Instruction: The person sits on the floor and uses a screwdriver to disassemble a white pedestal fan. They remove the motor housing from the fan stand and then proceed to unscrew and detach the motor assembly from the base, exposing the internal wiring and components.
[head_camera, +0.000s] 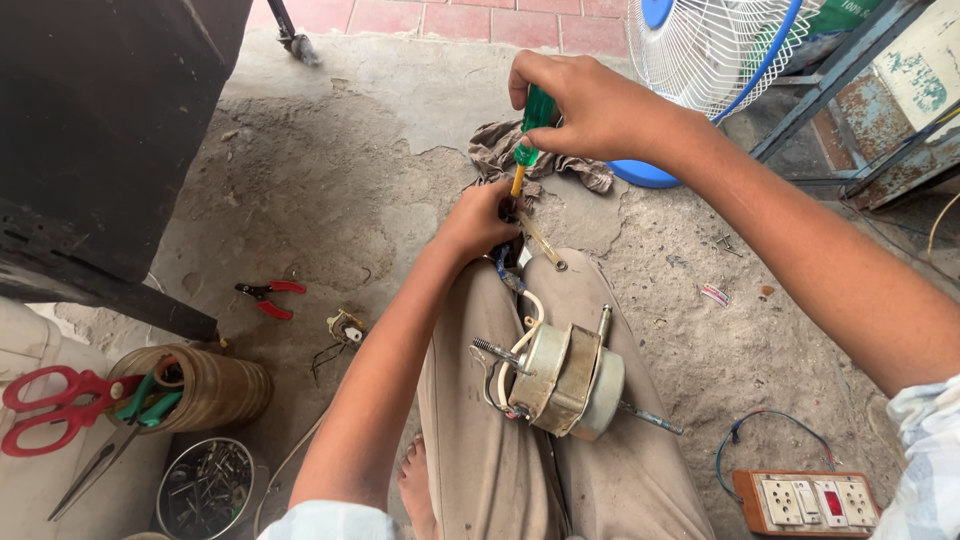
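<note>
**Motor is out of the fan, small part under the screwdriver**

The fan motor (556, 378) already lies free on the person's lap, its wires leading up to a small part at the knees. The left hand (480, 220) has its fingers closed on that part. The right hand (590, 105) is clamped around a green screwdriver (530, 135), tip down on it. The screw work seems unfinished, and the fan (715, 45) stands apart on the floor
</note>
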